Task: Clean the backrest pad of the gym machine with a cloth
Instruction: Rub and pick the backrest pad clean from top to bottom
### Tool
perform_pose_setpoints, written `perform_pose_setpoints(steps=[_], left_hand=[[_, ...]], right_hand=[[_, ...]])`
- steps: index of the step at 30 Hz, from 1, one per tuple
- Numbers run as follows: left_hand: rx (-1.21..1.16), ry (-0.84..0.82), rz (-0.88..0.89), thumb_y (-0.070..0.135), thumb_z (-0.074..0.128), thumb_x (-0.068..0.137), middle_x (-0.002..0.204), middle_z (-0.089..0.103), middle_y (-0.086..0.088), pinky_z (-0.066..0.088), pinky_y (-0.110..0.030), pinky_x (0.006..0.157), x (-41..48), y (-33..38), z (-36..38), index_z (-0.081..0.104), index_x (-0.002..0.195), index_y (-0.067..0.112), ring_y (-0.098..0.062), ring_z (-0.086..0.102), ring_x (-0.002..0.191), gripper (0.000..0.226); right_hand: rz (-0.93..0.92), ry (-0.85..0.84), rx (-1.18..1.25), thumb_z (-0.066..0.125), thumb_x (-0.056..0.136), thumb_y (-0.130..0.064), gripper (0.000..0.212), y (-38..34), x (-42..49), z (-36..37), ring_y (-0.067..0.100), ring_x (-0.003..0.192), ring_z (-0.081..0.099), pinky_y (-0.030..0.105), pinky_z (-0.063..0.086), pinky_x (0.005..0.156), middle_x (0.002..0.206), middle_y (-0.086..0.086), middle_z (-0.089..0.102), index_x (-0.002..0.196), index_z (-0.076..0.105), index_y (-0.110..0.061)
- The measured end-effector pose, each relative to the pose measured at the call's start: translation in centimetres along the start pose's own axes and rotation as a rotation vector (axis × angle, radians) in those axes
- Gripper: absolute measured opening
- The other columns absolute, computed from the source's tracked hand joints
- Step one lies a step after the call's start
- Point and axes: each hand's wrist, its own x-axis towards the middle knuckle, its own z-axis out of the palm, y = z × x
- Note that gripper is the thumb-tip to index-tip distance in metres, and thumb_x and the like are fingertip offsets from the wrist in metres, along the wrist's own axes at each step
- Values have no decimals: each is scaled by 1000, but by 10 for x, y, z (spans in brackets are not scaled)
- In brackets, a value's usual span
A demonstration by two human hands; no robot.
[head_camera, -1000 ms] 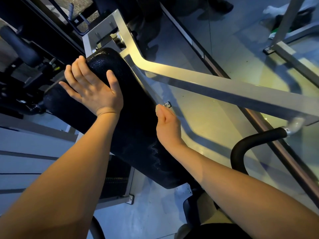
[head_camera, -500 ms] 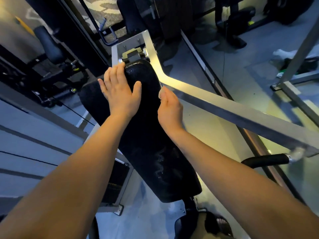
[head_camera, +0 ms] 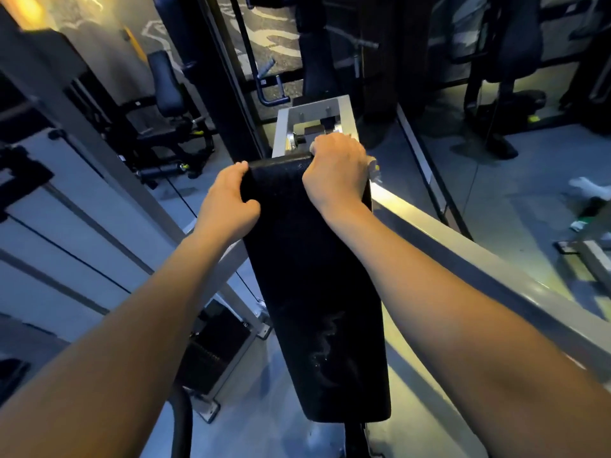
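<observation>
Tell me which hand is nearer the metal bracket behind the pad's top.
Right. The right hand curls over the pad's top edge, fingers beside the bracket; the left hand grips the pad's left edge, lower and farther off.

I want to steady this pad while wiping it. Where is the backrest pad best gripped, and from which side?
Probably the top end of the backrest pad, reached from its two long sides: the pad is narrow and its upper corners stand exposed. The left hand and right hand curl over those corners.
</observation>
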Motion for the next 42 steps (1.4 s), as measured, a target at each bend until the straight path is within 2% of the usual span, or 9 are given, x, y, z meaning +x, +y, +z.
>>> perform_pose_setpoints(steps=[3,10,14,19,21,25,31,37,42], left_hand=[[-12,-4,-13,4,52,83,158,34,5,35,-27,98,4,-4,-5,32,155,26,-20,39,139,78],[-156,36,10,-9,46,77,154,36,4,33,-37,114,6,-23,3,36,153,26,-18,32,142,84],[-182,39,35,-12,44,78,156,34,3,28,-37,118,7,-28,7,35,153,25,-19,28,145,85],[-202,74,51,-12,44,78,157,33,2,24,-31,115,6,-30,10,35,153,24,-19,26,144,84],[-211,78,60,-11,44,77,157,33,1,24,-30,116,5,-31,12,35,153,23,-19,27,143,84],[-225,65,53,-11,43,76,157,31,8,22,-26,110,3,-33,14,33,154,29,-15,24,144,88],[-232,51,46,-12,43,78,159,26,11,22,-29,112,2,-32,13,30,154,31,-15,21,145,89],[-214,36,47,-11,45,77,160,27,8,21,-28,112,2,-31,10,30,156,29,-17,22,146,89],[-238,17,45,-8,46,79,160,26,7,18,-26,111,1,-31,9,30,156,28,-17,20,146,87]], right_hand=[[-136,-115,-75,56,78,-9,12,-39,-6,13,31,86,58,39,43,89,83,5,61,81,65,-16],[-545,-90,-96,57,89,-11,16,-7,3,23,29,84,60,37,38,69,93,1,66,99,67,-18],[-440,29,-68,48,97,-10,17,23,2,12,27,84,56,37,40,72,94,-1,62,102,63,-17],[-382,47,-31,43,91,4,49,0,-33,40,36,144,37,48,28,121,143,12,52,137,54,-4],[-526,-41,-16,38,94,6,55,13,-52,50,38,154,23,51,19,126,158,18,41,148,47,1],[-1030,-231,-168,44,101,-2,49,58,-60,47,35,150,34,52,29,123,158,17,43,150,48,-4],[-627,68,-41,40,99,8,48,49,-9,18,42,147,37,47,21,127,151,17,51,144,54,0],[-926,-243,4,44,99,-1,49,56,-47,36,36,149,36,39,16,128,153,20,47,147,51,0],[-858,-138,16,48,96,0,45,36,-14,10,31,128,56,43,41,105,136,10,61,139,57,-10]])
